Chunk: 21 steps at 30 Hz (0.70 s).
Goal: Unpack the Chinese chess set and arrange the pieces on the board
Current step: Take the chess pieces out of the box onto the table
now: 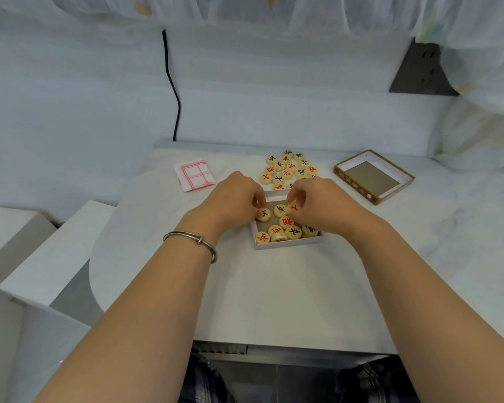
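Observation:
A shallow white box tray sits in the middle of the table with several round wooden chess pieces in it, marked in red or black. My left hand reaches into its left side, fingers curled over a black-marked piece. My right hand pinches a red-marked piece at the tray's upper right. A pile of several more pieces lies loose on the table just behind the tray. The folded paper board, white with red lines, lies at the back left.
The box lid, brown-edged and upside down, lies at the back right. A black cable runs down the wall behind the table. The round white table edge curves at the left beside white blocks.

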Each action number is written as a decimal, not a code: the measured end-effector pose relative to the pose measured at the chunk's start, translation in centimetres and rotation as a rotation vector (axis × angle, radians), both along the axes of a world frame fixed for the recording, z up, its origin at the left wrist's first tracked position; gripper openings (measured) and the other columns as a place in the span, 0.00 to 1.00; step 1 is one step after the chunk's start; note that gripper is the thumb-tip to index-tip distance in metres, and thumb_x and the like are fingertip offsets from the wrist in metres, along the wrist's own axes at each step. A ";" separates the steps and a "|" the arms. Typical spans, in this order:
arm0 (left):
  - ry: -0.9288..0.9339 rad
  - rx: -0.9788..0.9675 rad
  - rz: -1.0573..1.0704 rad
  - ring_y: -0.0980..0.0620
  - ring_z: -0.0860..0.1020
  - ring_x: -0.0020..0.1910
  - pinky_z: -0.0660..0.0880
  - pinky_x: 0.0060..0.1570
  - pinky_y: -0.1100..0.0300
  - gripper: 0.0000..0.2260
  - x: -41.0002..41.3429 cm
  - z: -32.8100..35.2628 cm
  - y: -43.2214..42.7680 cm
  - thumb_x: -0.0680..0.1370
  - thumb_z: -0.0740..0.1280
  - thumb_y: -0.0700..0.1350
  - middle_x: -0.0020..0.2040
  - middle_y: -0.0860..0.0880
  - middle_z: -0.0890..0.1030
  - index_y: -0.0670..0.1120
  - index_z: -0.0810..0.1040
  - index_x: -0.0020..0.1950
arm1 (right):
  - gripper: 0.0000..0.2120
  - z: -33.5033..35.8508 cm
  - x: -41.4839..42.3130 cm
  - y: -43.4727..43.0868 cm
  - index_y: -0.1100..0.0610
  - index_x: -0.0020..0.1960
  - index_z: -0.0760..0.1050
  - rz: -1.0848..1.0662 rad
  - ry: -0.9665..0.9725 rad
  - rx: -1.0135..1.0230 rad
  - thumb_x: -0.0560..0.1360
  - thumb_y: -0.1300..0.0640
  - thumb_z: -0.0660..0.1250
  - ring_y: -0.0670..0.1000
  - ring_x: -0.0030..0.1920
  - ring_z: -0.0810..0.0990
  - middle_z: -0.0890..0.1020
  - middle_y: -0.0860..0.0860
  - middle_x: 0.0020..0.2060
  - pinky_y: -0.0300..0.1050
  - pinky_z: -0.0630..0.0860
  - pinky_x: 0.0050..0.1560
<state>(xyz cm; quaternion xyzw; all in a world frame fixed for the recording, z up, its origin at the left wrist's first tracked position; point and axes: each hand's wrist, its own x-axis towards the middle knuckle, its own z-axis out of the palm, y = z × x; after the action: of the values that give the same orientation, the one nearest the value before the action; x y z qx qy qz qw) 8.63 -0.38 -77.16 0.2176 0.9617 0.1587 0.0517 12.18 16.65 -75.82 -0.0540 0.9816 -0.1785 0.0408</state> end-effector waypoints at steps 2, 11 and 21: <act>-0.010 0.027 -0.011 0.55 0.71 0.48 0.64 0.38 0.67 0.07 0.4 0.7 -0.2 0.74 0.70 0.46 0.50 0.51 0.78 0.50 0.83 0.51 | 0.08 -0.3 0.2 -0.7 0.55 0.50 0.77 0.009 -0.046 0.065 0.72 0.55 0.68 0.48 0.43 0.75 0.76 0.47 0.43 0.41 0.70 0.41; -0.184 0.007 -0.137 0.53 0.78 0.44 0.74 0.45 0.59 0.10 3.1 1.6 1.1 0.69 0.74 0.52 0.43 0.50 0.83 0.47 0.85 0.44 | 0.04 -1.3 -0.7 -2.0 0.58 0.39 0.74 -0.053 -0.036 0.133 0.70 0.58 0.68 0.52 0.35 0.73 0.78 0.54 0.38 0.42 0.69 0.32; -0.166 0.155 0.038 0.51 0.77 0.46 0.75 0.43 0.59 0.08 1.6 1.8 0.0 0.75 0.69 0.49 0.47 0.49 0.81 0.46 0.84 0.46 | 0.10 -0.2 -1.0 -0.3 0.53 0.52 0.78 -0.126 0.113 -0.117 0.71 0.57 0.69 0.48 0.46 0.75 0.76 0.46 0.44 0.41 0.71 0.43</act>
<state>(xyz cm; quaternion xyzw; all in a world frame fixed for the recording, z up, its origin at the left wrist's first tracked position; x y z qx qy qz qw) 10.25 -0.40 -75.36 0.1889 0.9428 0.2510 0.1114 11.20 16.37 -76.01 -0.0047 0.9717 -0.2345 -0.0293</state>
